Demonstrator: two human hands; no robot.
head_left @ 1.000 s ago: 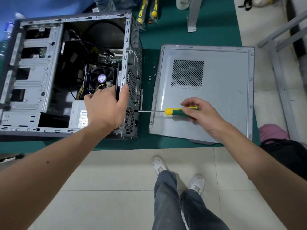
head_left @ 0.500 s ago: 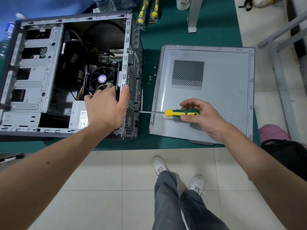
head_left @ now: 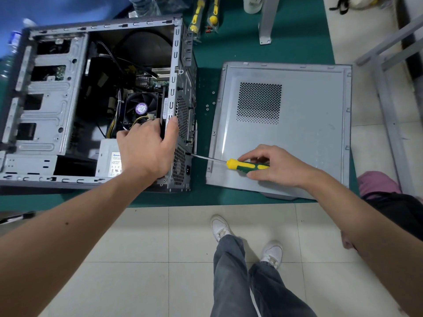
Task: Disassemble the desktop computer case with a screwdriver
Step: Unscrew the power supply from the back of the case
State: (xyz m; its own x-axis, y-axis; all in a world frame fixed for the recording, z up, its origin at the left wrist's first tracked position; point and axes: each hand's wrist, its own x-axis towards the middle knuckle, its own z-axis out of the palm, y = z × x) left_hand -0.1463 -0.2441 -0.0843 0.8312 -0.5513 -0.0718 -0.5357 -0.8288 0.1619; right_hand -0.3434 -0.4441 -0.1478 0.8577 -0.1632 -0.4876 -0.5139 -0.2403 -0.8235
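Observation:
The open grey computer case (head_left: pixel 45 106) lies on its side on the green mat, its fan, cables and power supply (head_left: pixel 107 161) showing. My left hand (head_left: pixel 146 149) grips the rear edge of the case, thumb on the outer perforated wall, fingers inside. My right hand (head_left: pixel 272 165) holds the yellow-and-green screwdriver (head_left: pixel 245 165) by its handle. The shaft points left, and its tip touches a screw on the rear panel beside the power supply. The removed side panel (head_left: pixel 297 133) lies flat to the right, under my right hand.
Several loose screws (head_left: pixel 210 104) lie on the green mat (head_left: pixel 229 49) between case and panel. Two packaged screwdrivers (head_left: pixel 203 17) rest at the back. A metal leg (head_left: pixel 266 21) and a grey frame (head_left: pixel 386 106) stand at the right. My feet are on the tiled floor below.
My right hand's fingers have shifted along the screwdriver handle, as if turning it. The tip stays on the same screw, and my left hand has not moved.

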